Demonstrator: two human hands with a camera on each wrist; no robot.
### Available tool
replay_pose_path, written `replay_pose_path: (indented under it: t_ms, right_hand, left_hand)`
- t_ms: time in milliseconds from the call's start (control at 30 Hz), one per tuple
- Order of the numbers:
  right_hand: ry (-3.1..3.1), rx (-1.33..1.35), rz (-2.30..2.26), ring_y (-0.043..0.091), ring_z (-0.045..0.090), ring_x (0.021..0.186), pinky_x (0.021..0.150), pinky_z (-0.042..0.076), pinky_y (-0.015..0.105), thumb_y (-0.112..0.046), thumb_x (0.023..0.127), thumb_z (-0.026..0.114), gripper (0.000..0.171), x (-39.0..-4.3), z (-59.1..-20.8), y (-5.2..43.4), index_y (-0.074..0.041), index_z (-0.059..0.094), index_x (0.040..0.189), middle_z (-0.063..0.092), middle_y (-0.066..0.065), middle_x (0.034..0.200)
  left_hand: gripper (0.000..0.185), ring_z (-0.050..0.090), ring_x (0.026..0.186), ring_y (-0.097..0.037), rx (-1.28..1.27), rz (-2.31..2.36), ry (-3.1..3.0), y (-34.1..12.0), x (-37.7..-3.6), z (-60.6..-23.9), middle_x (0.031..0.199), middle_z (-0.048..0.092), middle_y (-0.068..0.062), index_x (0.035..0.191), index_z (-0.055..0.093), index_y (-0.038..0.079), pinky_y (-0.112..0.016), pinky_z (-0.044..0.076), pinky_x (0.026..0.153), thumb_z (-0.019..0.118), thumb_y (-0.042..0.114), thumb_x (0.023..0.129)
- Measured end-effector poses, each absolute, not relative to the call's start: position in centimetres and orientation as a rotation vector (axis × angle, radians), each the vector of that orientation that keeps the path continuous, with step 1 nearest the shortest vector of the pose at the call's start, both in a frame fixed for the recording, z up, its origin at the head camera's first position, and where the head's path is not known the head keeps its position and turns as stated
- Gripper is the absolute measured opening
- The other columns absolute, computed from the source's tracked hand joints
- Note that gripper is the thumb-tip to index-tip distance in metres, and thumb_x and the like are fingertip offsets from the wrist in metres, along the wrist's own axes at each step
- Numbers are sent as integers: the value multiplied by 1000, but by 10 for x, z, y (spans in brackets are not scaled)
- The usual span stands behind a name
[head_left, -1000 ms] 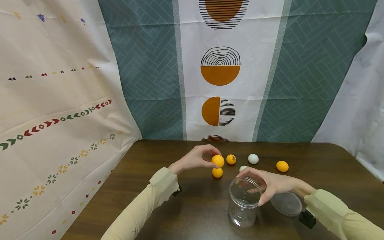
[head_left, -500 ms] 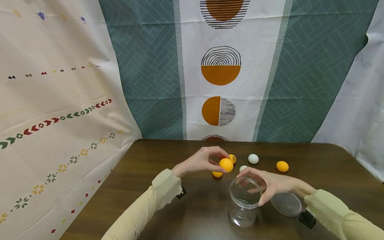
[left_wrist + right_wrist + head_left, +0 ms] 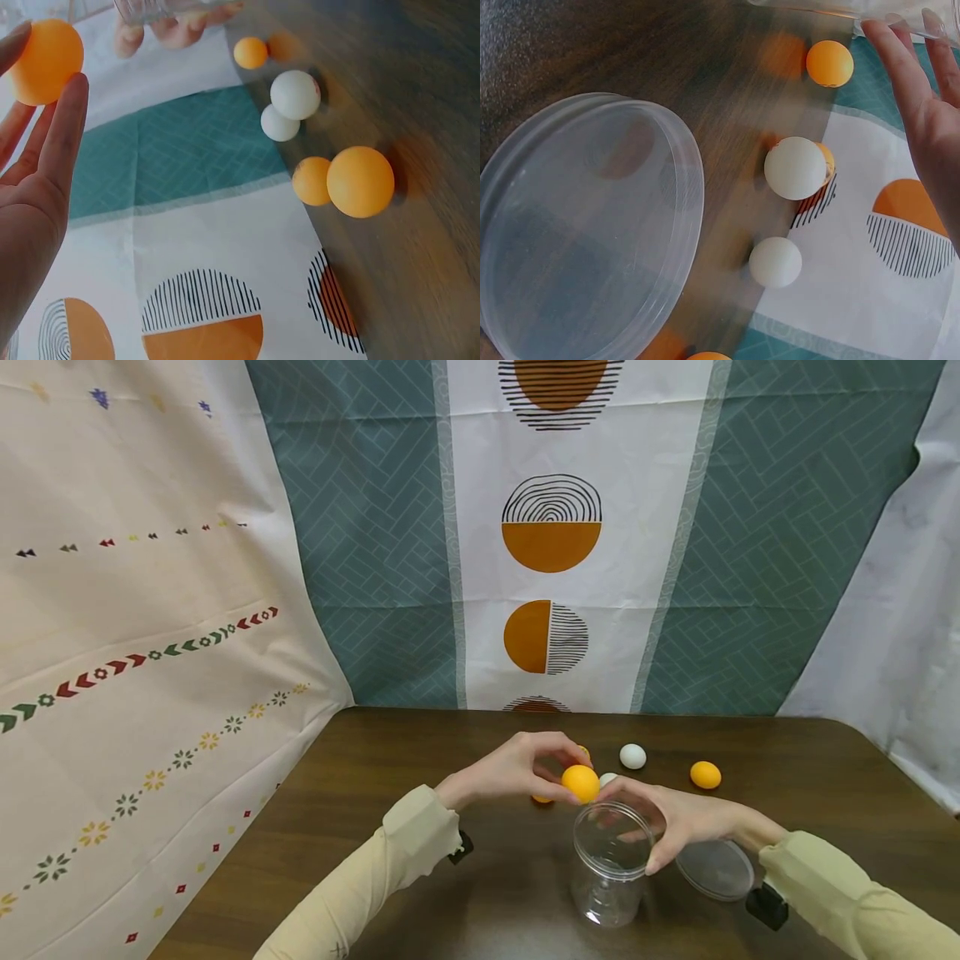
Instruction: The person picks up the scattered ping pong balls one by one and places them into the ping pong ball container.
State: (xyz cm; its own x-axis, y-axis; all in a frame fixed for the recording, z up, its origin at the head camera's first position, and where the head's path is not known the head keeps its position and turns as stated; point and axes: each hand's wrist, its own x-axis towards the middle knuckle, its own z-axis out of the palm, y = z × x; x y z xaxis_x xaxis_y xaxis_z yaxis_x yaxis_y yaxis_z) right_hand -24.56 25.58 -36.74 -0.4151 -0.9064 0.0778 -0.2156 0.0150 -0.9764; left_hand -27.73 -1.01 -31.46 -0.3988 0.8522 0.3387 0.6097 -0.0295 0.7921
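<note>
My left hand (image 3: pixel 564 774) pinches an orange ball (image 3: pixel 583 785) between thumb and fingertips, just above the far left rim of a clear plastic jar (image 3: pixel 609 877). In the left wrist view the same ball (image 3: pixel 46 60) sits against my fingers (image 3: pixel 64 127). My right hand (image 3: pixel 637 822) grips the jar's rim from the right and holds it upright on the brown table (image 3: pixel 420 877). The jar looks empty.
The jar's clear lid (image 3: pixel 715 869) lies flat right of the jar. Loose balls lie behind: a white ball (image 3: pixel 632 757), an orange ball (image 3: pixel 705 774), a half-hidden white ball (image 3: pixel 607 777) and an orange ball (image 3: pixel 542 798) under my left hand. Patterned cloths hang behind the table.
My left hand has lifted the orange ball and carried it right, from the cluster of balls to the jar's rim. The right hand and the jar have stayed put.
</note>
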Motion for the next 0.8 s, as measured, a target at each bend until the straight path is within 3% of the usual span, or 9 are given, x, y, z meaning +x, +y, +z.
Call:
replay_pose_path:
  t_ms: [533,800]
  right_hand:
    - [1638,-1138,-1456,48,22,121,93,29,54,0,76,70,76,-249,-369,255,-3,21,135,20,21,139]
    - [1638,-1125,-1479,27,16,130,93,28,56,1,75,71,78,-249,-369,256,-1,20,135,14,18,142]
  left_hand:
    - [34,56,91,-13,1604,1360,1911,-5,-244,-285,98,58,-8,104,56,-4,-32,49,75,70,-7,74]
    - [35,57,92,-12,1631,1353,1877,-1,-242,-286,101,57,-17,105,55,-8,-33,49,75,70,-9,73]
